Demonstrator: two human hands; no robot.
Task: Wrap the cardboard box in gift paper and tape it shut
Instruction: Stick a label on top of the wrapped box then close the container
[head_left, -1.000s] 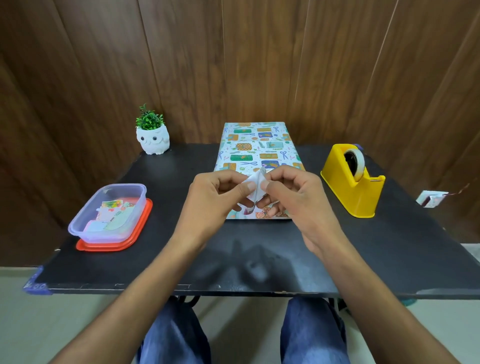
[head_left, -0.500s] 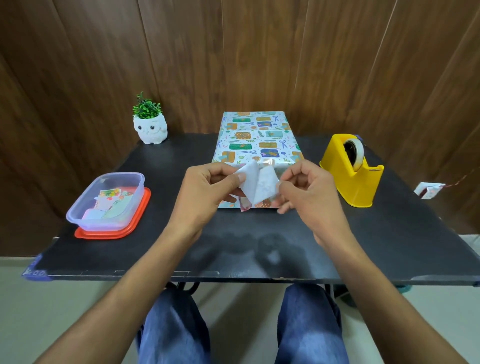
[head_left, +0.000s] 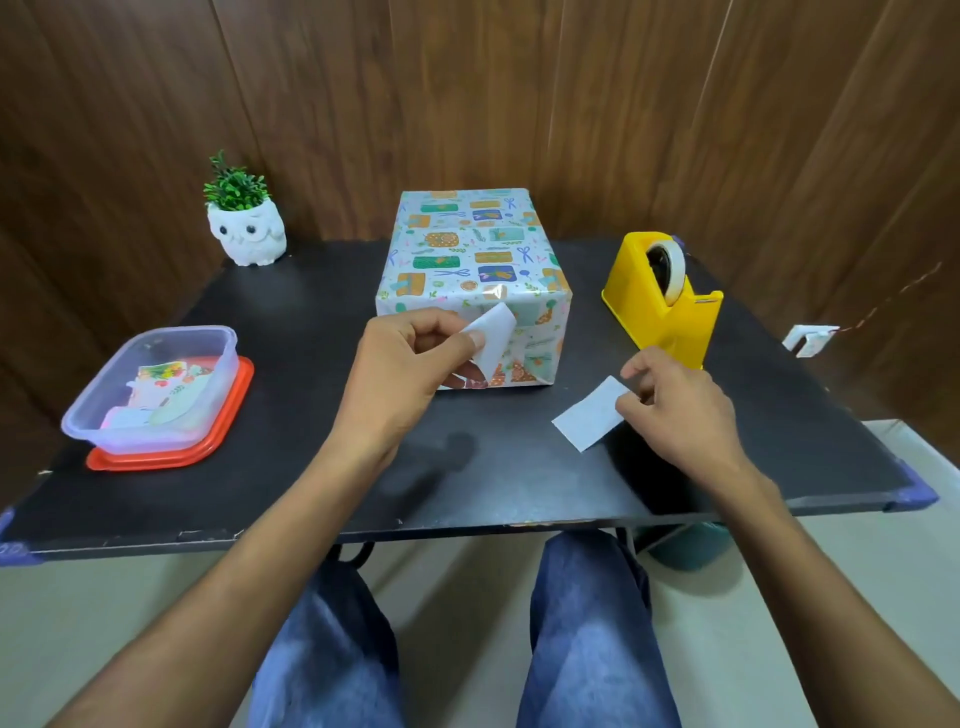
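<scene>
The left hand (head_left: 400, 364), raised, pinches a curled white paper piece (head_left: 493, 332) before the gift-wrapped box (head_left: 467, 249) standing mid-table; the right hand (head_left: 675, 410) pinches a flat white paper slip (head_left: 587, 415) low over the black table (head_left: 311, 467). Earlier both hands met at one piece; now they are apart

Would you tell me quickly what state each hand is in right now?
Left hand: pinching a small white piece in front of the wrapped box.
Right hand: pinching a white paper slip over the table.
</scene>
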